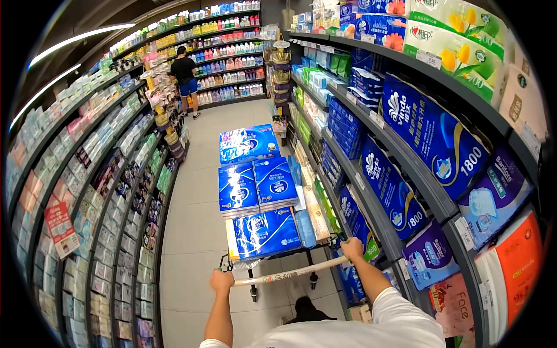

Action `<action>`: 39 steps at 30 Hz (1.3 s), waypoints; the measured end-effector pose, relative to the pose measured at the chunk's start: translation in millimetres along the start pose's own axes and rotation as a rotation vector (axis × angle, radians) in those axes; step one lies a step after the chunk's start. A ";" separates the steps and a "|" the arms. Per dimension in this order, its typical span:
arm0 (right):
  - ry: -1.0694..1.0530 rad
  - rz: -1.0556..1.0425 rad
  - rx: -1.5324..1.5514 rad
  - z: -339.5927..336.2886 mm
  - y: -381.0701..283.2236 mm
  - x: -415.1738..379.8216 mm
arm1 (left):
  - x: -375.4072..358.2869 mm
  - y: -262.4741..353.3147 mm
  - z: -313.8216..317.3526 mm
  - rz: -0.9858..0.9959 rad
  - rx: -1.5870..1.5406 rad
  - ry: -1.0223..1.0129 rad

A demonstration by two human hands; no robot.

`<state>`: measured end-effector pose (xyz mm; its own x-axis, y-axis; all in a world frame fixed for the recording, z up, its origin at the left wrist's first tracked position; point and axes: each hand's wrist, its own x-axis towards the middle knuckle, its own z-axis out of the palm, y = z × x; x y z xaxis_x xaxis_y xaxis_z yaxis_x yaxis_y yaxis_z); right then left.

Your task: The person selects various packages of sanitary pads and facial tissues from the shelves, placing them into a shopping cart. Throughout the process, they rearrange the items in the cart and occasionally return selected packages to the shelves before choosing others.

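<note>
My left hand (pixel 221 281) is closed around the left end of a shopping cart's pale handlebar (pixel 278 277). At the bar's other end my right hand (pixel 352 249) grips it too, close to the right-hand shelves. The cart is piled high with blue packs of tissue. A large pack (pixel 246 145) lies at the front, two smaller packs (pixel 237 185) sit side by side in the middle, and another blue pack (pixel 266 233) is nearest the handle. Along the cart's right side stands a beige pack (pixel 313 213). Most of the cart's basket is hidden under the load.
Shelves of blue tissue packs (pixel 429 127) run close along the right. Shelves of small packages (pixel 98 232) line the left, with a red sign (pixel 61 229). Ahead, a person (pixel 184 81) stands near shelves of bottles (pixel 229 72). Pale tiled floor (pixel 191 191) shows left of the cart.
</note>
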<state>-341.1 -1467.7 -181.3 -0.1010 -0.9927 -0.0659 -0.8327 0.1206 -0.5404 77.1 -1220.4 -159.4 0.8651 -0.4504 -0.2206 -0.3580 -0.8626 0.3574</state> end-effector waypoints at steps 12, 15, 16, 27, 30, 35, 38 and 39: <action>-0.112 -0.043 -0.044 17.1 -41.8 98.5 | 82.4 56.6 25.7 0.088 0.043 0.064; 0.029 -0.131 -0.037 31.4 -49.5 125.6 | 115.0 86.9 33.3 0.077 0.006 0.086; 0.069 -0.184 -0.067 43.2 -45.4 136.2 | 122.9 92.8 34.7 0.077 -0.024 0.077; -0.012 -0.145 -0.061 60.8 -109.8 205.4 | 194.0 142.4 35.4 0.011 0.017 0.077; -0.025 -0.156 -0.022 69.0 -129.2 217.4 | 224.5 149.9 32.0 0.004 0.038 0.091; -0.037 -0.170 -0.020 89.6 -153.2 242.9 | 268.8 163.6 31.2 -0.020 0.075 0.142; -0.093 -0.145 -0.045 95.5 -167.4 262.7 | 279.6 185.9 19.7 -0.044 0.062 0.136; -0.102 -0.172 -0.035 97.2 -173.5 268.8 | 289.8 186.7 21.9 -0.039 0.069 0.142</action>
<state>-170.8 -1755.4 -186.8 0.0984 -0.9933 -0.0610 -0.8516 -0.0524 -0.5216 253.2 -1517.0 -176.4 0.9179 -0.3837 -0.1011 -0.3424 -0.8946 0.2871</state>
